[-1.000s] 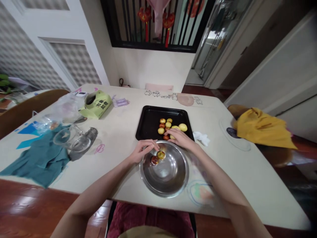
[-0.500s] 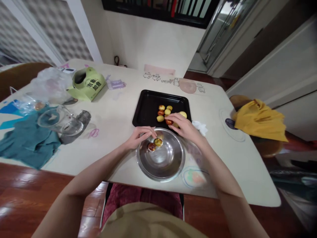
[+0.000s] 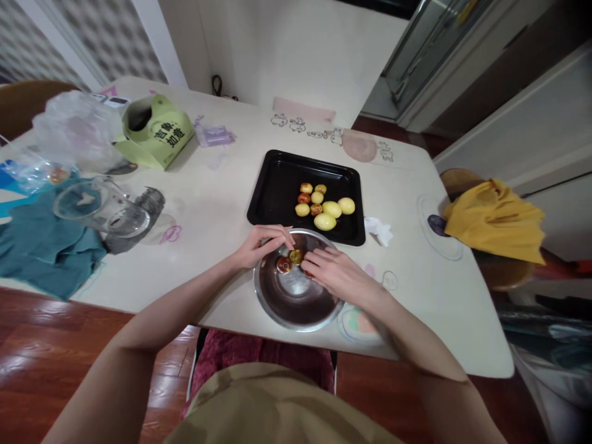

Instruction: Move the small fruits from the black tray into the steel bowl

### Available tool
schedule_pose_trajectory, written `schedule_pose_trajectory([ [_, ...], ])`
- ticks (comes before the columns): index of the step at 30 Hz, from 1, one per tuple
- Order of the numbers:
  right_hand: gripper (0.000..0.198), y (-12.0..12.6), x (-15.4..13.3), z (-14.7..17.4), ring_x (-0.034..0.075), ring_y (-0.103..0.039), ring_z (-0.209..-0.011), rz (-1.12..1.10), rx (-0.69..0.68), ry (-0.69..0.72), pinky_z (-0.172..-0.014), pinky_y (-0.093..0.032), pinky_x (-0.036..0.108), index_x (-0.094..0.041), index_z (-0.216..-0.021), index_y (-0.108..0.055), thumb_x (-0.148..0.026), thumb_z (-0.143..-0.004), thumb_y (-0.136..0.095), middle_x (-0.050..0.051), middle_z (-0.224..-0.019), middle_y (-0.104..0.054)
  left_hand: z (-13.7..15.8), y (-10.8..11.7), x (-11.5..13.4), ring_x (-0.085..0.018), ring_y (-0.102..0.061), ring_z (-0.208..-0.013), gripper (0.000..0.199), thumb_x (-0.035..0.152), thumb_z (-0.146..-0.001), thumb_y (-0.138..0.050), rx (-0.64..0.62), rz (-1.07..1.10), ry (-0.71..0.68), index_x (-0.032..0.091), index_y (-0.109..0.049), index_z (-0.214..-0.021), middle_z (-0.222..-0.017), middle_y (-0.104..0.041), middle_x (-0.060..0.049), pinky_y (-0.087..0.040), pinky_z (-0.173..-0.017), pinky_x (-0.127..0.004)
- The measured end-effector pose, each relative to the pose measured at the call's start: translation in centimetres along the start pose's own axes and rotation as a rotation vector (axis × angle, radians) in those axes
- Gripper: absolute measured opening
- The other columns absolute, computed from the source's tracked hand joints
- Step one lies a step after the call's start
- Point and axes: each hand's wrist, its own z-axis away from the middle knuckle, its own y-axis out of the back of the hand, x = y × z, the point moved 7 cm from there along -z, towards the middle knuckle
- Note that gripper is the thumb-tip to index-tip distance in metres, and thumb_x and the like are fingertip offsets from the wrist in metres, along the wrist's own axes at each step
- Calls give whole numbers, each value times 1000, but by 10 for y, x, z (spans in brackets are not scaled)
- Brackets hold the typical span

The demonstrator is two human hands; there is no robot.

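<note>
A steel bowl (image 3: 296,311) stands near the table's front edge. In it lie a red-brown jujube (image 3: 283,265) and a yellow-green jujube (image 3: 296,256). My right hand (image 3: 335,272) reaches into the bowl from the right, its fingers closed round a reddish jujube (image 3: 306,271) that is mostly hidden. At the bowl's back left rim rests my left hand (image 3: 264,242), fingers stretched out above the fruit and holding nothing. Just behind is a black baking tray (image 3: 275,191), with several small red and yellow jujubes (image 3: 317,197) and larger pale yellow fruits (image 3: 325,221) on its right side.
To the left are a glass pitcher (image 3: 102,206) lying on its side, a teal cloth (image 3: 41,246), a green carton (image 3: 160,132) and a plastic bag (image 3: 76,132). A crumpled white tissue (image 3: 379,230) lies right of the tray. Yellow cloth (image 3: 494,222) hangs over a chair at right.
My right hand has moved from the tray down into the bowl, bringing a reddish jujube with it. My left hand stays at the bowl's rim. The camera view has tilted slightly downward.
</note>
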Motion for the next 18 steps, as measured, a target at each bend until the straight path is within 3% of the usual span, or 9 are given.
schedule_pose_trajectory([
  [9, 23, -9, -8, -3, 27, -70, -100, 148, -32, -12, -88, -53, 40, -18, -110, -70, -2, -100, -57, 9, -107, -77, -1, 0, 1, -23, -74, -95, 44, 46, -108, -56, 10, -3, 4, 16, -84, -94, -95, -80, -12, -52, -112, -45],
  [18, 15, -4, -8, 3, 27, -69, -99, 80, 46, -43, -85, -53, 41, -19, -103, -71, -7, -97, -65, 9, -104, -76, 0, 0, -1, -24, -74, -95, 45, 46, -108, -55, 6, -11, -4, 14, -84, -94, -95, -80, -14, -54, -108, -44],
])
